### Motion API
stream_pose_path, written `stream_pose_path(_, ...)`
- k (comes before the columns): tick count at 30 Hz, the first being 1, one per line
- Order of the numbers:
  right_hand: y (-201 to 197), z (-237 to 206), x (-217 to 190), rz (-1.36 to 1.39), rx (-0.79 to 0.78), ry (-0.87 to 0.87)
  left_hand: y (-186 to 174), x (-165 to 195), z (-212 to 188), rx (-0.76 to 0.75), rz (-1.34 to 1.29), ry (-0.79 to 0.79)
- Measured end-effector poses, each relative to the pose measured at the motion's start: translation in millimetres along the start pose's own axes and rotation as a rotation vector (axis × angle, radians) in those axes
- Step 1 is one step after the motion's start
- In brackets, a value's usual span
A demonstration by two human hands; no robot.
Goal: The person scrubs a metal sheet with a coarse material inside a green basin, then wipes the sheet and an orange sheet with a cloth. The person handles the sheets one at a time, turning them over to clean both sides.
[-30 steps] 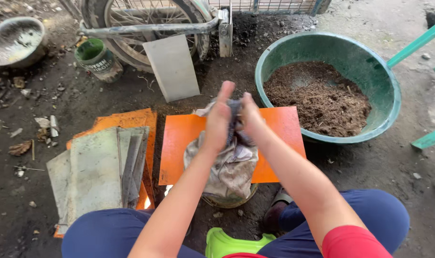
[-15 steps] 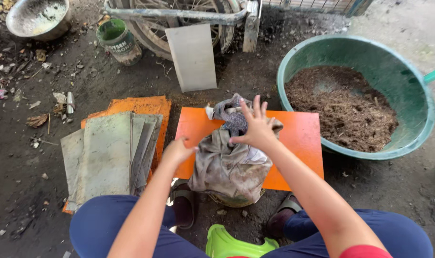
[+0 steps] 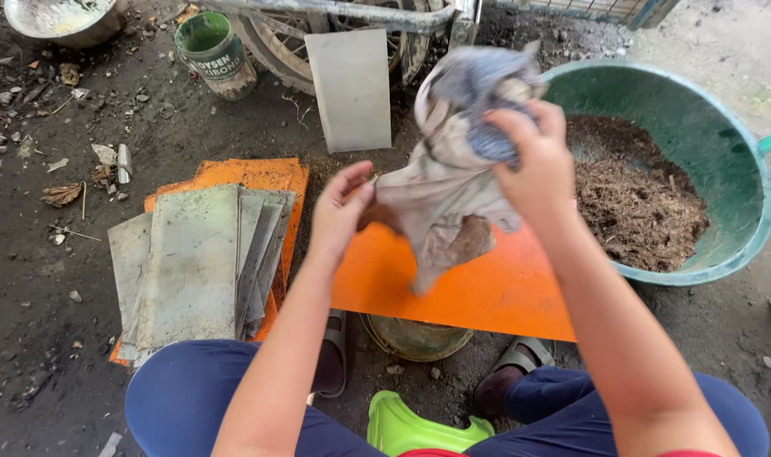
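Fingers of both hands (image 3: 339, 211) (image 3: 533, 165) clenched on rag (image 3: 449, 182), above orange board (image 3: 478, 288), beside soil basin (image 3: 740, 169)

Rag (image 3: 453, 186) above board (image 3: 487, 292), basin (image 3: 740, 169) right, sheets (image 3: 191, 262) left

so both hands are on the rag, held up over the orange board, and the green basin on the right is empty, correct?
Not quite. The head view shows the green basin holds a heap of brown, soil-like material, so it is not empty. The rest stands: the right hand has its grip on the bunched top of the rag, the left hand pinches its lower edge, and it hangs above the orange board.
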State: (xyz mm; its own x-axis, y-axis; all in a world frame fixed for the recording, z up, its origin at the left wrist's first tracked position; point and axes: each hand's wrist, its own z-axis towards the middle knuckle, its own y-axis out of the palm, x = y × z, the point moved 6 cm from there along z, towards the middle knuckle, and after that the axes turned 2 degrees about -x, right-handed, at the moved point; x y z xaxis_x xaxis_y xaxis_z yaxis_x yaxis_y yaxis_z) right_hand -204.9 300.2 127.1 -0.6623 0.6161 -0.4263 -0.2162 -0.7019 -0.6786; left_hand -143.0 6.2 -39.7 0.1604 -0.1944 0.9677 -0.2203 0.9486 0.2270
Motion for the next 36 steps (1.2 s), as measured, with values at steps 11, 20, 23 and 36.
stream_pose_path(11,49,-101,103,-0.449,-0.982,0.453,-154,-102,-75,0.776,0.465,-0.383)
stream_pose_path(20,191,-140,69,-0.449,-0.648,0.507,-121,-147,-89,0.256,0.011,-0.561)
stream_pose_path(23,246,-150,-15,-0.366,-0.679,0.326,-123,-154,-100,0.361,0.002,-0.649)
stream_pose_path(36,250,-215,-86,-0.244,-0.526,-0.013,-116,-145,-125,0.431,0.831,-0.611)
